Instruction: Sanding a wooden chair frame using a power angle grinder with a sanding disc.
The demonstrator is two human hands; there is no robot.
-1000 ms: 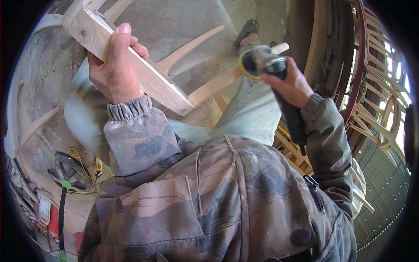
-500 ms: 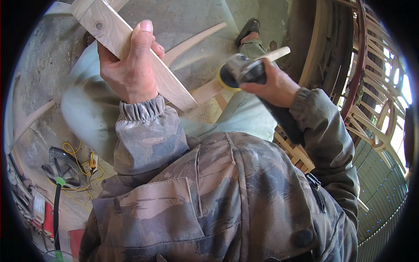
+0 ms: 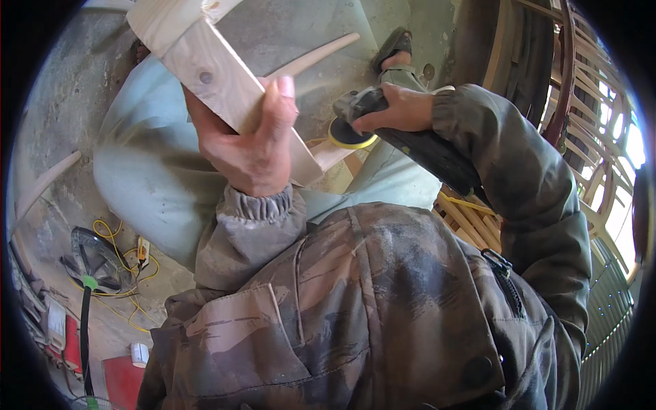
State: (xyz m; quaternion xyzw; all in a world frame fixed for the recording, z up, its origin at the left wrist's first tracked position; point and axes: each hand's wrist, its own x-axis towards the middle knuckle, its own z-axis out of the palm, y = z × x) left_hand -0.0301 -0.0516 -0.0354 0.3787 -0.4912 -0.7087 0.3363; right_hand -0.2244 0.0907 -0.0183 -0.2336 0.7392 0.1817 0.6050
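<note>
My left hand (image 3: pixel 249 147) grips a pale wooden chair part (image 3: pixel 205 65), a flat board with a curved rail joined at its top, held up in front of my chest. My right hand (image 3: pixel 400 109) holds a dark hand sander (image 3: pixel 383 116) by its body. Its round yellow-edged disc (image 3: pixel 350 134) sits close to the board's lower end (image 3: pixel 328 156), touching or nearly so. My camouflage jacket (image 3: pixel 355 307) fills the lower half of the view, and my light trousers (image 3: pixel 147 171) show behind the board.
Curved wooden rails (image 3: pixel 321 58) lie on the concrete floor. A stack of wooden chair frames (image 3: pixel 581 102) stands at the right. At lower left are a yellow cable with a socket strip (image 3: pixel 140 253), a dark tool (image 3: pixel 92 256) and red items (image 3: pixel 123 376). My sandalled foot (image 3: pixel 395 48) rests ahead.
The wooden part has come closer and lower with my left hand. My right hand has brought the sander leftward and down to the board's lower end.
</note>
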